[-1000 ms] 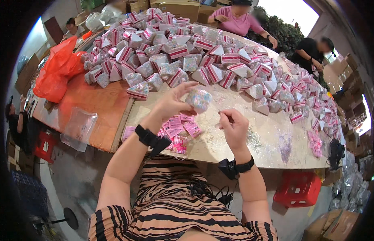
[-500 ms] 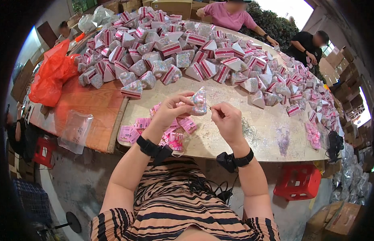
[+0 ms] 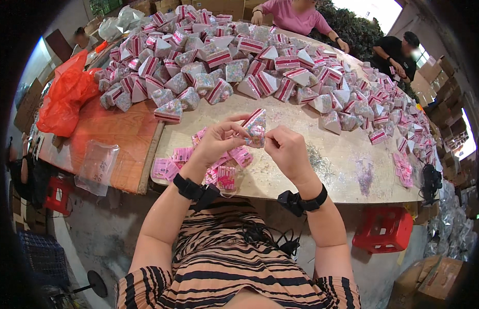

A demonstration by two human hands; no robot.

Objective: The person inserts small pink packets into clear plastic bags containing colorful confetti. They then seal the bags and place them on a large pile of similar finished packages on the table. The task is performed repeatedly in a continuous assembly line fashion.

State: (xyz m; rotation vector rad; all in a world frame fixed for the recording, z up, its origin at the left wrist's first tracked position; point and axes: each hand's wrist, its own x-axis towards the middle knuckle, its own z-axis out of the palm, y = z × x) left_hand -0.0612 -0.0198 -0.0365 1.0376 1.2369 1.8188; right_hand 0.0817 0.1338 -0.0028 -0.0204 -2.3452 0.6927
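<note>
The person holds a small clear plastic pouch filled with pastel confetti and topped with a pink-and-white striped card (image 3: 256,127) above the near edge of the pale round wooden table (image 3: 301,180). The left hand (image 3: 219,141) grasps the pouch from the left side; its fingers are curled around the filled lower part. The right hand (image 3: 287,152) pinches the right edge of the pouch between thumb and forefinger, and the other fingers are folded in. The pouch stands almost upright, its long axis running from the striped card at the top, tilted a little to the right and away from the person, down to the filled bottom. It lies exactly between the two hands, and both touch it.

Under the left hand, flat pink cards (image 3: 180,154) lie scattered on the table. Farther away, a large heap of finished striped pouches (image 3: 260,67) covers the table. An orange plastic bag (image 3: 67,98) lies at the left.
</note>
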